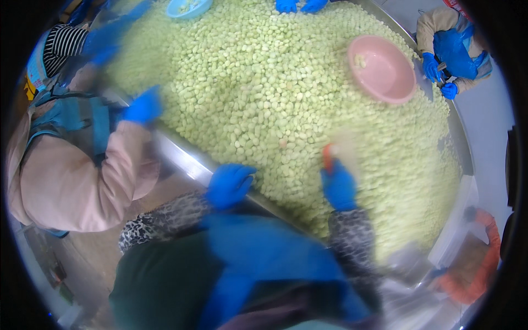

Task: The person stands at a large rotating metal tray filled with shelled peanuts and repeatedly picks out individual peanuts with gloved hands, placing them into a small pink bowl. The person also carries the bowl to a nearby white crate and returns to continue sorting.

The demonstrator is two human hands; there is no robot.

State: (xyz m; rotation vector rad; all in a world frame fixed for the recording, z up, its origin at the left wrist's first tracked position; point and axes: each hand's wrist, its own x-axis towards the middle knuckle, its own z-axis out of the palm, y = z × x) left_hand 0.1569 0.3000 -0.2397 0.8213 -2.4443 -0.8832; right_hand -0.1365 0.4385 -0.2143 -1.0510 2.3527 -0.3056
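A thick layer of small pale green oval pieces, perhaps peeled fruit or beans (264, 95), covers the metal table. My left hand (230, 185), in a blue glove, rests at the table's near metal edge with its fingers bent over the pieces; nothing shows in it. Further right, my right hand (340, 185), also gloved in blue, is over the pieces and closed on an orange-handled tool (328, 157). The tool's far end is blurred, so its kind is unclear. A pink plastic basin (385, 72) with a few pieces inside sits on the layer beyond my right hand.
A light blue bowl (189, 7) with pieces stands at the far side. A co-worker's blue-gloved hand (143, 105) is left of mine. Other workers' gloved hands are at the far edge and far right. The metal table rim (185, 159) runs diagonally before me.
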